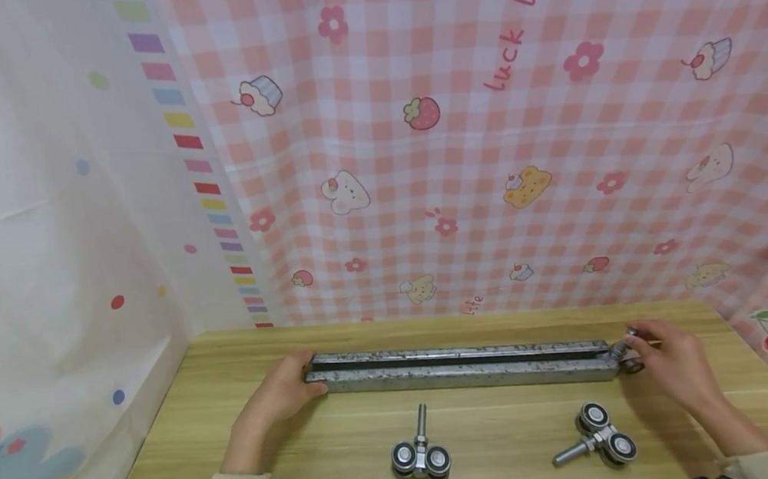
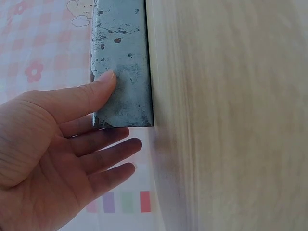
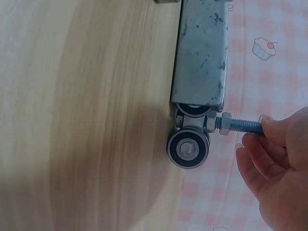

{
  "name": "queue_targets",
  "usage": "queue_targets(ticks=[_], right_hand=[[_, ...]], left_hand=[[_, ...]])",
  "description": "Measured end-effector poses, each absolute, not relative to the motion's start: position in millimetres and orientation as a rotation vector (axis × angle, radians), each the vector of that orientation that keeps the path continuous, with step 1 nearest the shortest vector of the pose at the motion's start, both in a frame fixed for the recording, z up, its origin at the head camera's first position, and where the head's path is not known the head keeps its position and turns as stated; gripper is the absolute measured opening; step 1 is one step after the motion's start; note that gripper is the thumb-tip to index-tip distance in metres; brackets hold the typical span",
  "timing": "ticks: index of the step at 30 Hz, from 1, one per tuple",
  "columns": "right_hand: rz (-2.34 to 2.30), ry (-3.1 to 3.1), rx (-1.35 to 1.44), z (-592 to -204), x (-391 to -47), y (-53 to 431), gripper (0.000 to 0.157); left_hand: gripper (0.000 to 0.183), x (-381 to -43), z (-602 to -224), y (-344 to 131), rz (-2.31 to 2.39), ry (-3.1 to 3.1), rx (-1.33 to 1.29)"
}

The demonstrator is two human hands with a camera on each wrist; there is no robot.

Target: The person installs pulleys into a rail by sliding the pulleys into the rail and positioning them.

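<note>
A grey, scuffed metal track (image 1: 466,375) with a long slot along its top lies across the wooden table. My left hand (image 1: 285,386) grips its left end; in the left wrist view the thumb (image 2: 105,86) lies on the track's side wall. At the other end, my right hand (image 1: 673,362) pinches the threaded bolt (image 3: 246,126) of a roller trolley. One pair of that trolley's wheels sits partly inside the track's end, while another wheel (image 3: 187,150) is outside it. The bolt points up through the slot side.
Two more roller trolleys lie on the table (image 1: 349,459) in front of the track: one trolley (image 1: 420,456) near the middle with its bolt pointing away, another trolley (image 1: 599,435) to the right with its bolt pointing left. A pink checked cloth (image 1: 459,155) hangs behind the table.
</note>
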State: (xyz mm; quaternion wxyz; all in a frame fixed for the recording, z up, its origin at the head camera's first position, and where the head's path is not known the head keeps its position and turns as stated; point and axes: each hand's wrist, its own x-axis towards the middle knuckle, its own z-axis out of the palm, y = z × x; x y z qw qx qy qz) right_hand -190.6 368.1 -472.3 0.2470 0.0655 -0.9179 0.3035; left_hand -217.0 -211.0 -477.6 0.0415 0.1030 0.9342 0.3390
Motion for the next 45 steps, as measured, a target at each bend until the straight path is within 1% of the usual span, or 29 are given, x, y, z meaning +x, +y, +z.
queue_targets(ticks=[16, 27, 34, 39, 45], right_hand=[[0.816, -2.516, 0.187, -472.5, -191.5, 363.7, 0.021], [0.823, -2.513, 0.233, -472.9, -191.2, 360.3, 0.022], [0.820, -2.470, 0.322, -472.6, -193.2, 352.3, 0.021], [0.815, -2.466, 0.331, -472.8, -194.2, 347.1, 0.021], [0.831, -2.471, 0.350, -471.0, -194.4, 341.2, 0.023]], left_hand=[[0.056, -216.3, -474.6, -210.4, 1.058, 2.853, 0.315], [0.049, -217.2, -476.2, -210.2, 1.052, 2.862, 0.313], [0.056, -216.6, -476.5, -210.1, 1.051, 2.855, 0.308], [0.062, -214.4, -474.8, -209.5, 1.045, 2.846, 0.322], [0.061, -214.9, -475.4, -209.8, 1.065, 2.841, 0.308]])
